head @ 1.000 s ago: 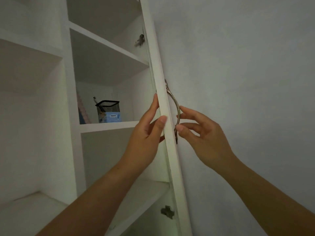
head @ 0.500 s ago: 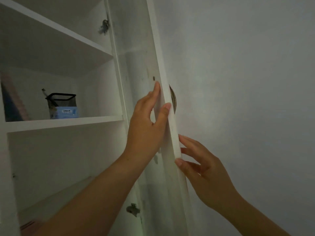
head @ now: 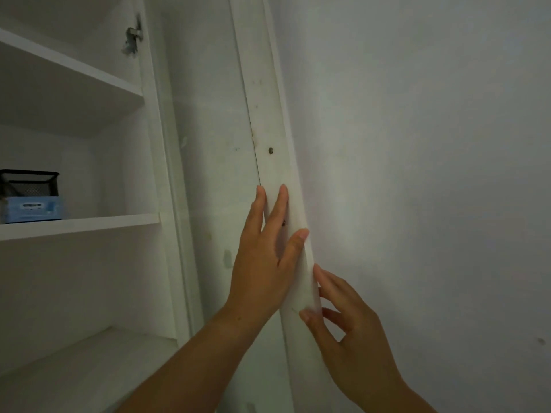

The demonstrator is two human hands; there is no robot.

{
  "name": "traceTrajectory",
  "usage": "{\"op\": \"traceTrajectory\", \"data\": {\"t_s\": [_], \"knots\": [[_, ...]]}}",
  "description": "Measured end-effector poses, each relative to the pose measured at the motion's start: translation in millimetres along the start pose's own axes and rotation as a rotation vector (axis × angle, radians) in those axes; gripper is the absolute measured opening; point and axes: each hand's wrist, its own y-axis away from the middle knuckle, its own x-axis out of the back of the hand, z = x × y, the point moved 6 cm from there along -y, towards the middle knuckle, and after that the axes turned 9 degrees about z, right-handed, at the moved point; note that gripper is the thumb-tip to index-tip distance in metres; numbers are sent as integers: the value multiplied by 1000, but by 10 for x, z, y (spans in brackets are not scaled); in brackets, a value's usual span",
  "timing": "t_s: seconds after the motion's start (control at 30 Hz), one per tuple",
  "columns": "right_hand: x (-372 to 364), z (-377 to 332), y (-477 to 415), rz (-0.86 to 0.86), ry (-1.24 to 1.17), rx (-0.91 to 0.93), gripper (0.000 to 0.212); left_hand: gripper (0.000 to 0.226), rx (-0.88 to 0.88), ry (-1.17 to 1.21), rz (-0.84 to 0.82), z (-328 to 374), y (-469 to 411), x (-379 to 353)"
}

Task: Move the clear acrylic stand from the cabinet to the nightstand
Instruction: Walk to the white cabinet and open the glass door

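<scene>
Inside the open cabinet [head: 153, 138], where the clear stand sits cannot be told; only a black mesh basket [head: 29, 181] and a blue box [head: 32, 208] show, on the middle shelf [head: 89, 225]. Further right, the left hand [head: 264, 263] lies flat on the inner face of the door [head: 268, 120], fingers straight, thumb on its edge. Just below, the right hand [head: 353, 341] touches that edge with its thumb tip, fingers loosely spread on the outer side, near the wall [head: 432, 174].
</scene>
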Motion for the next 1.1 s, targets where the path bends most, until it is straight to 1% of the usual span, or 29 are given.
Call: {"op": "traceTrajectory", "data": {"t_s": [0.13,0.3,0.47,0.6,0.73,0.87,0.97,1.03,1.1], "knots": [[69,319,-106,-27,30,18,54,61,-30,-113,-6,-125,-25,-290],[127,621,-273,-65,96,69,57,60,-26,-205,29,-173,-64,-595],[124,706,-351,-102,91,115,58,59,-24,-262,84,-217,-86,-713],[121,745,-356,-117,47,120,57,59,-42,-285,87,-211,-87,-700],[96,751,-339,-116,40,92,52,59,-43,-281,60,-191,-91,-672],[133,721,-335,-103,45,102,55,57,-36,-259,23,-171,-89,-649],[181,654,-355,-98,20,114,52,55,-25,-266,-26,-185,-100,-606],[228,578,-406,-61,-13,105,48,52,-22,-291,-79,-193,-121,-562],[264,465,-482,-1,-15,133,44,49,-30,-305,-132,-192,-146,-492]]}}
